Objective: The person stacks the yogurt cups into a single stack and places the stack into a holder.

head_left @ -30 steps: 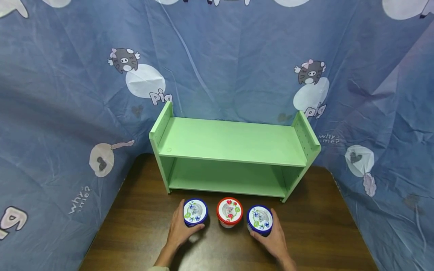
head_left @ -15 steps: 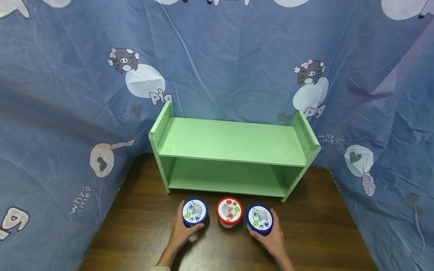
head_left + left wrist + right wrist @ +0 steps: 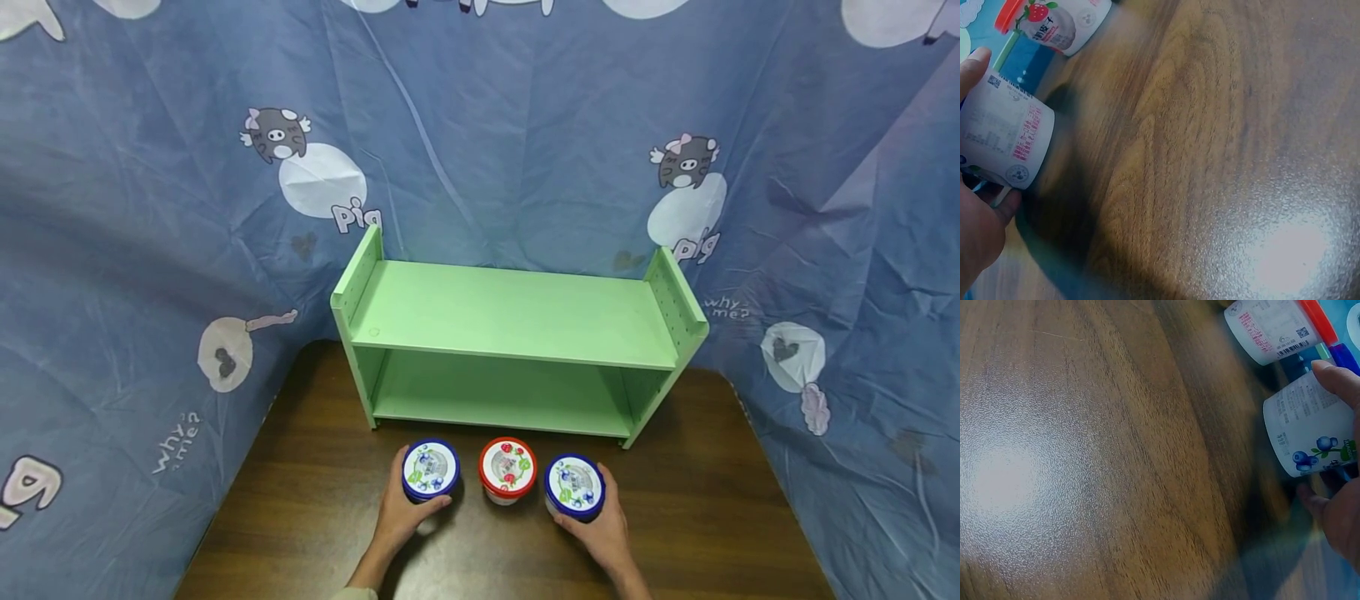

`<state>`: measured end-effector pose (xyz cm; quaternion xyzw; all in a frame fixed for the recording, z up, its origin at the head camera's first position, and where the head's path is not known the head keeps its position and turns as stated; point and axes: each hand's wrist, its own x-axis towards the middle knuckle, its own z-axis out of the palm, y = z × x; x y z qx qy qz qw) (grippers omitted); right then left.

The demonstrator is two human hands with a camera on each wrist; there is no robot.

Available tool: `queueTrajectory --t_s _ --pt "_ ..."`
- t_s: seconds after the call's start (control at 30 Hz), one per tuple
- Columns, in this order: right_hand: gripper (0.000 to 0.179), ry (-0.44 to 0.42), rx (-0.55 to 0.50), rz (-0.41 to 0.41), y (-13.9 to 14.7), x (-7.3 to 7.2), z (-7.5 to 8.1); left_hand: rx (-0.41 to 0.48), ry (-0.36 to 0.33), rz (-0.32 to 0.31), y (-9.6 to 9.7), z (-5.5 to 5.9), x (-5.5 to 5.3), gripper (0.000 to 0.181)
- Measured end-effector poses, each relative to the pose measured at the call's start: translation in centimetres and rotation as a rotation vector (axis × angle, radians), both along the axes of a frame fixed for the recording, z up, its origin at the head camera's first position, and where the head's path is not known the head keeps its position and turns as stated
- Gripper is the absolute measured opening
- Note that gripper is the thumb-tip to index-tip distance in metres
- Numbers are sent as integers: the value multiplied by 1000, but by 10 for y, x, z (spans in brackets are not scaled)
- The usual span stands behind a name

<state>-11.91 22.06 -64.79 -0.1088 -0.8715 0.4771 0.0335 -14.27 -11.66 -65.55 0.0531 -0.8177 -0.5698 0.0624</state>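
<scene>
My left hand grips a white tub with a blue lid, thumb at the near side and fingers round its left side. In the left wrist view that tub shows printed text on its side. On the right, my right hand holds a second blue-lidded tub between thumb and fingers; blueberries are printed on this tub in the right wrist view. Between them a red-lidded tub with strawberry pictures stands upright on the table, touched by neither hand.
A light green two-tier shelf stands behind the tubs at the back of the brown wooden table. Its side panels rise above the upper board. A blue cloth with pig pictures hangs behind and at both sides.
Both hands and all the tubs stay almost where they were. The view shifts only very slightly.
</scene>
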Motion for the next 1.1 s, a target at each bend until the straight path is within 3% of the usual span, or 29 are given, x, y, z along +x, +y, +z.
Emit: queueTrajectory --t_s 0.67,0.9,1.1 --pt "117 41 -39 -26 -3 1 0 3 -6 8 1 -1 1 115" --pt "115 68 -48 -52 -3 -1 9 -21 3 8 1 -2 2 115" --pt "116 34 -71 -50 -2 -5 21 -24 -4 7 0 -2 1 115"
